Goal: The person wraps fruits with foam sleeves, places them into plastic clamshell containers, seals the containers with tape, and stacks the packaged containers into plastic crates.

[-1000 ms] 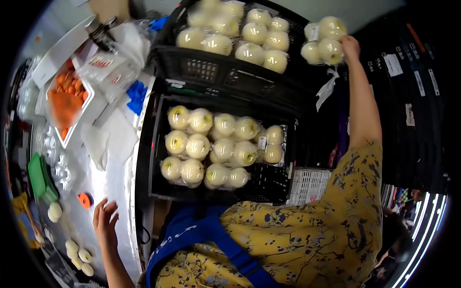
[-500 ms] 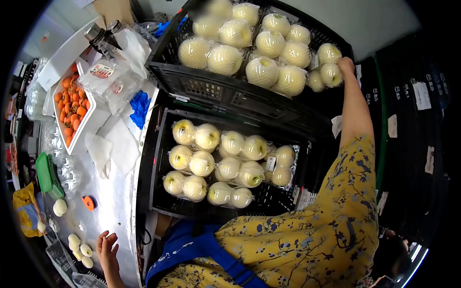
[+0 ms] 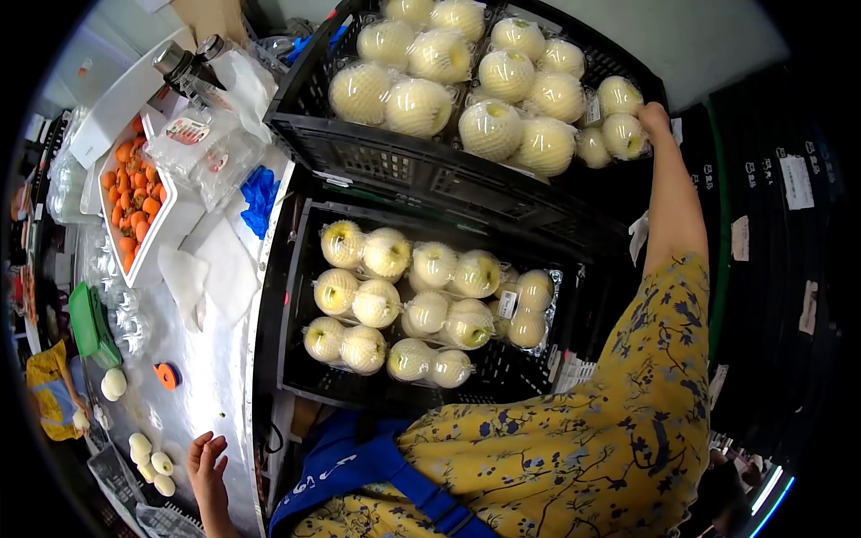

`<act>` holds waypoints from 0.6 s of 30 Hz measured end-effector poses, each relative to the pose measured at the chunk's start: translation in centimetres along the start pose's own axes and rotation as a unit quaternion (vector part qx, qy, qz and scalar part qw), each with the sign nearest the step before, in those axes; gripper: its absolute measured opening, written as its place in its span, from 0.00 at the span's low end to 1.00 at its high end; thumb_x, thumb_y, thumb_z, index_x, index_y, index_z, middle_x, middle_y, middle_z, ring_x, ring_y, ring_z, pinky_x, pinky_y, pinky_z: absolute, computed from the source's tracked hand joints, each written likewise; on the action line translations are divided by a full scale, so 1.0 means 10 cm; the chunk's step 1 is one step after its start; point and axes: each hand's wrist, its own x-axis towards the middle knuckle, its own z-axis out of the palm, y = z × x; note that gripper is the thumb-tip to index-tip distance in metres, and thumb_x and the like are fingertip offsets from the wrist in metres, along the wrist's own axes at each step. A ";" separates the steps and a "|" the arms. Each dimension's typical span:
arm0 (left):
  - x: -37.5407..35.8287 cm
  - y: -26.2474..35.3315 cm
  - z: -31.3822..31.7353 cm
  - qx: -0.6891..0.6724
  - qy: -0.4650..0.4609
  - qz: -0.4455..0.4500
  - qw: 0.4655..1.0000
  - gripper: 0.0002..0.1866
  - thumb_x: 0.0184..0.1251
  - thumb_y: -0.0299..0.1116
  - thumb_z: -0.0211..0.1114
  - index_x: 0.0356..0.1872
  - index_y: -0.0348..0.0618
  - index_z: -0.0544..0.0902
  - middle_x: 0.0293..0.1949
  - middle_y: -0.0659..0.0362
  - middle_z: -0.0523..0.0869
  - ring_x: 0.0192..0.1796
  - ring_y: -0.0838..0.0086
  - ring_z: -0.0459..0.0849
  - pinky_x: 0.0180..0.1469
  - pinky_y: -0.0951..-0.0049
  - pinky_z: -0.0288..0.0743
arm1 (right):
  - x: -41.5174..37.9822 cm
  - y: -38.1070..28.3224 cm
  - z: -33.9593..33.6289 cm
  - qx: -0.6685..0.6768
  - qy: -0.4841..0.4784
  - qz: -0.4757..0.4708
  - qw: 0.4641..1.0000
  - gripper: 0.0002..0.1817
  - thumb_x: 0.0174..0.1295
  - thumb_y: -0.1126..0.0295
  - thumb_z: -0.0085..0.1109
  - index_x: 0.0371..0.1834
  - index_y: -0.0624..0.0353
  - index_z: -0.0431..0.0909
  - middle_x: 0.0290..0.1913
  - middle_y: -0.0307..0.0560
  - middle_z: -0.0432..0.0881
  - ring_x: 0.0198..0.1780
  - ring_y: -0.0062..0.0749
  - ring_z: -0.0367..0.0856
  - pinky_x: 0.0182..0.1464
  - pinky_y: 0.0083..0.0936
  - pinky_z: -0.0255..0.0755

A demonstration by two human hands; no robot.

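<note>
**Pack of netted fruit at the far corner of the upper crate**

Nearest, the left hand (image 3: 208, 462) is laid open on the edge of the steel counter (image 3: 211, 359), fingers spread and nothing gripped; a few loose pale fruits (image 3: 151, 466) lie just beside it. Beyond, a lower black crate (image 3: 296, 296) is filled with wrapped packs. Farthest, the right hand (image 3: 653, 118) is stretched to the right corner of the upper crate (image 3: 395, 161), touching a pack of foam-netted fruit (image 3: 614, 130).

Whether the right grip is closed on the pack cannot be told; the fingers are hidden behind it. The pack seems to sit at the crate's rim, so it could tip out or slide onto the lower crate if let go while badly seated. The kind of fruit is hard to make out under netting and film.
</note>
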 end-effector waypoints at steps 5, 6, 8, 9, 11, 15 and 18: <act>-0.03 -0.04 -0.04 0.001 0.007 0.001 1.000 0.16 0.66 0.42 0.58 0.51 0.49 0.75 0.44 0.62 0.84 0.50 0.76 0.78 0.54 0.68 0.62 | -0.43 -0.58 -0.29 -0.114 0.152 0.005 0.982 0.18 0.58 0.65 0.53 0.49 0.62 0.75 0.51 0.59 0.79 0.51 0.55 0.77 0.54 0.40 0.71; -0.02 -0.06 -0.06 -0.001 0.010 -0.002 1.000 0.16 0.65 0.42 0.58 0.51 0.49 0.75 0.44 0.62 0.84 0.50 0.77 0.78 0.53 0.68 0.62 | -0.48 -0.67 -0.32 -0.170 0.120 -0.071 0.976 0.19 0.60 0.64 0.51 0.52 0.60 0.73 0.54 0.56 0.76 0.56 0.51 0.74 0.56 0.41 0.69; -0.03 -0.09 -0.07 -0.007 0.010 -0.001 1.000 0.17 0.65 0.43 0.58 0.51 0.49 0.75 0.44 0.62 0.84 0.50 0.77 0.78 0.53 0.68 0.62 | -0.57 -0.80 -0.38 -0.277 0.052 -0.221 0.934 0.21 0.64 0.61 0.46 0.59 0.55 0.69 0.60 0.51 0.72 0.64 0.44 0.68 0.61 0.44 0.65; -0.02 -0.09 -0.06 -0.003 0.010 -0.002 1.000 0.17 0.65 0.43 0.58 0.51 0.48 0.75 0.44 0.62 0.84 0.50 0.77 0.78 0.53 0.68 0.62 | -0.68 -0.85 -0.34 -0.325 0.050 -0.281 0.902 0.22 0.64 0.58 0.47 0.59 0.53 0.70 0.62 0.48 0.70 0.67 0.42 0.63 0.64 0.48 0.61; -0.03 -0.09 -0.06 0.002 0.016 -0.009 1.000 0.17 0.65 0.42 0.58 0.51 0.48 0.75 0.44 0.63 0.84 0.50 0.77 0.78 0.52 0.68 0.62 | -0.83 -0.89 -0.19 -0.373 -0.004 -0.320 0.871 0.27 0.62 0.49 0.48 0.63 0.46 0.68 0.71 0.38 0.60 0.74 0.37 0.48 0.70 0.53 0.46; 0.00 -0.15 -0.13 0.012 0.004 -0.006 1.000 0.19 0.64 0.44 0.60 0.52 0.50 0.74 0.45 0.63 0.83 0.51 0.75 0.78 0.52 0.66 0.64 | -0.99 -1.04 -0.17 -0.466 -0.129 -0.274 0.831 0.31 0.60 0.45 0.49 0.66 0.41 0.65 0.74 0.36 0.53 0.76 0.36 0.42 0.72 0.52 0.42; -0.02 -0.17 -0.15 0.003 0.004 -0.005 1.000 0.19 0.63 0.44 0.60 0.52 0.50 0.74 0.45 0.63 0.83 0.52 0.75 0.78 0.53 0.66 0.63 | -0.82 -0.98 -0.17 -0.426 -0.176 -0.266 0.847 0.30 0.59 0.48 0.52 0.66 0.38 0.65 0.75 0.35 0.49 0.77 0.37 0.37 0.71 0.54 0.42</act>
